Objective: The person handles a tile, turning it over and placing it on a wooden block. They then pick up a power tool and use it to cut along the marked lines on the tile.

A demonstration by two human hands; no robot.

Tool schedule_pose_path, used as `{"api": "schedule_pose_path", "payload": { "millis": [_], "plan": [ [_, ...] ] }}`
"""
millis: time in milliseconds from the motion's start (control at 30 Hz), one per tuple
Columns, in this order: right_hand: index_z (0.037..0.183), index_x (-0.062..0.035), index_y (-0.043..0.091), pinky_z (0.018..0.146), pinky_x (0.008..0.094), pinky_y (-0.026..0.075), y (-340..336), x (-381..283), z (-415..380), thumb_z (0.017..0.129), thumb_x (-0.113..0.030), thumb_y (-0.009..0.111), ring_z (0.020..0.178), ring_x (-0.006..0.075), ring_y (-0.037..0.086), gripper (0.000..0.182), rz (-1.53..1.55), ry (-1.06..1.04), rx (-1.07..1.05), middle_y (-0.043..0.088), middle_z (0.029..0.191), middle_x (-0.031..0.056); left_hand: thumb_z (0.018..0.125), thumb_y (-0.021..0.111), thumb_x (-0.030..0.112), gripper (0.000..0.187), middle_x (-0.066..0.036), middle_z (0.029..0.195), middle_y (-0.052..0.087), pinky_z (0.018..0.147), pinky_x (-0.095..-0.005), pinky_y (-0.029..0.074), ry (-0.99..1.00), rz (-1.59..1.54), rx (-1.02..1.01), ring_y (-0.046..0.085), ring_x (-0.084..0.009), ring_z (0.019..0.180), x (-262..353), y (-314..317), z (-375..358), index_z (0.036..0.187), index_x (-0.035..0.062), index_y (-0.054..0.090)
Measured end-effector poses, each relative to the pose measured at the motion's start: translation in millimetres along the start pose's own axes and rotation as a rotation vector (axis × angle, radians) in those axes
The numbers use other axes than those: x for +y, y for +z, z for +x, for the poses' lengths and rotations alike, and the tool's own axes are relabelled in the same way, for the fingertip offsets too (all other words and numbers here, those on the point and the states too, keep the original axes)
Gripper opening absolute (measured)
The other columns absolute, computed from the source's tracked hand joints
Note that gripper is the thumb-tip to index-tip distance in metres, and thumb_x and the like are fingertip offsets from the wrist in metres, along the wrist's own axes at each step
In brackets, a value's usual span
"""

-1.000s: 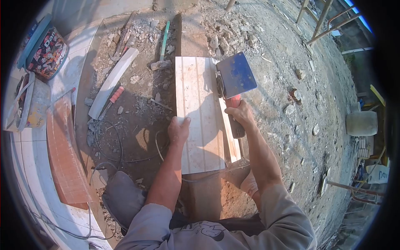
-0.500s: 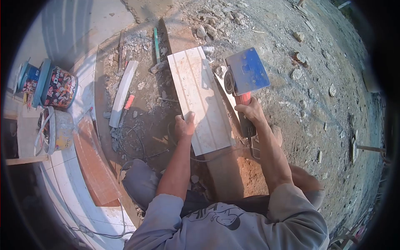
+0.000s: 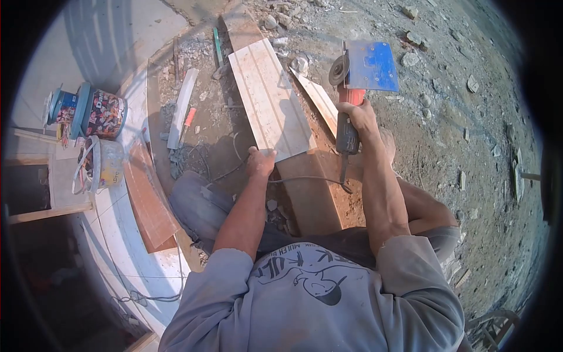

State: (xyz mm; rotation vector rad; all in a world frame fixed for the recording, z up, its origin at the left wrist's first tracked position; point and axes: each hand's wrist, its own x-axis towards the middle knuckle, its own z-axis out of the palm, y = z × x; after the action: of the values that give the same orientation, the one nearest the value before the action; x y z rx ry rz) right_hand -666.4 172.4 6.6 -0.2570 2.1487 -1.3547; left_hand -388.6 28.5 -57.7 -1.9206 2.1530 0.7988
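Note:
My right hand is wrapped round the red and black body of an angle grinder, whose disc and blue guard plate point away from me. The tool is held to the right of a pale tile plank with lengthwise lines. My left hand grips the near left corner of that plank, thumb on top. Beneath the plank lies a long brown board. A narrow pale offcut rests between the plank and the grinder.
Paint buckets stand at the left, beside a brown plank on white tiles. A green-handled hammer, a white strip and a red-handled tool lie beyond my left hand. A cable crosses the board. Rubble covers the ground.
The grinder has turned upright and lifted away from the plank, showing its disc. The plank and my left hand appear slightly higher and further left. More of the pale offcut shows.

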Motion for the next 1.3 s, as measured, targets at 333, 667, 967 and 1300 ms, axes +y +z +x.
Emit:
{"api": "schedule_pose_path", "payload": {
  "millis": [333, 667, 967, 1300],
  "plan": [
    [0.119, 0.0067, 0.057, 0.078, 0.0363, 0.054, -14, 4, -18, 0.065, -0.025, 0.081, 0.085, 0.0253, 0.069, 0.067, 0.246, -0.03, -0.006, 0.069, 0.101, 0.017, 0.083, 0.076, 0.042, 0.068, -0.021, 0.129, 0.061, 0.103, -0.0456, 0.045, 0.117, -0.067, 0.081, 0.055, -0.0358, 0.125, 3, -8, -29, 0.132, 0.0028, 0.051],
    [0.12, 0.0054, 0.052, 0.071, 0.035, 0.054, -4, 9, -21, 0.067, -0.028, 0.082, 0.081, 0.0216, 0.067, 0.069, 0.256, -0.055, -0.017, 0.066, 0.098, 0.0149, 0.083, 0.075, 0.038, 0.055, -0.021, 0.123, 0.065, 0.102, -0.0431, 0.046, 0.162, -0.122, 0.081, 0.06, -0.0353, 0.119, -12, -10, -31, 0.122, 0.0015, 0.062],
    [0.124, 0.0089, 0.048, 0.067, 0.0358, 0.055, -17, -11, -42, 0.065, -0.032, 0.084, 0.08, 0.0223, 0.067, 0.08, 0.332, -0.001, -0.065, 0.065, 0.1, 0.0153, 0.083, 0.074, 0.039, 0.057, -0.022, 0.121, 0.066, 0.101, -0.0427, 0.047, 0.165, -0.132, 0.085, 0.062, -0.035, 0.117, -16, -7, -26, 0.121, -0.0019, 0.062],
    [0.1, 0.0042, 0.063, 0.056, 0.0354, 0.053, -17, -1, -36, 0.075, -0.025, 0.075, 0.06, 0.0211, 0.065, 0.041, 0.533, 0.067, -0.212, 0.066, 0.079, 0.0114, 0.087, 0.071, 0.04, 0.055, -0.02, 0.111, 0.07, 0.093, -0.0382, 0.049, 0.317, -0.324, 0.121, 0.066, -0.0287, 0.107, -2, -8, -33, 0.115, -0.0067, 0.065]
  ]
}}
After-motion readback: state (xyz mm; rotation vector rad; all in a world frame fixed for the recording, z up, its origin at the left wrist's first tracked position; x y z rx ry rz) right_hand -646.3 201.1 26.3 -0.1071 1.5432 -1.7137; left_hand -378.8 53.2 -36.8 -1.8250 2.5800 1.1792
